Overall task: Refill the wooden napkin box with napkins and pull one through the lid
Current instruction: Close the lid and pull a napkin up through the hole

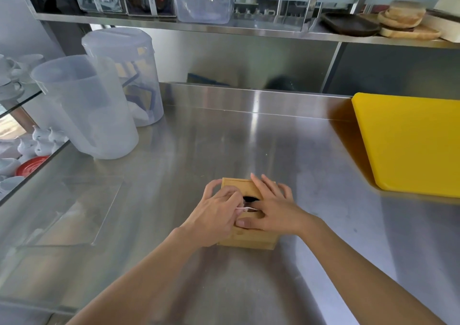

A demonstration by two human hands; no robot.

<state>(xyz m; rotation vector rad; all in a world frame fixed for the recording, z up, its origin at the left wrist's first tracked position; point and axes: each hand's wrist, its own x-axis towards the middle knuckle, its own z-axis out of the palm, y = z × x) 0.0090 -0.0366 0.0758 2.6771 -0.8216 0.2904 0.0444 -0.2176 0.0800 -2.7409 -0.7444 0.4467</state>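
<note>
The wooden napkin box stands on the steel counter near the front, its lid on and a dark opening in the lid's middle. My left hand pinches a thin white edge of a napkin at that opening. My right hand lies flat over the lid's right side, fingers spread, thumb along the front edge. The hands hide most of the lid; the box's contents are hidden.
Two translucent plastic jugs stand at the back left. A yellow cutting board lies at the right. A clear sheet lies flat left of the box. A steel shelf overhangs the back; white crockery sits under glass at far left.
</note>
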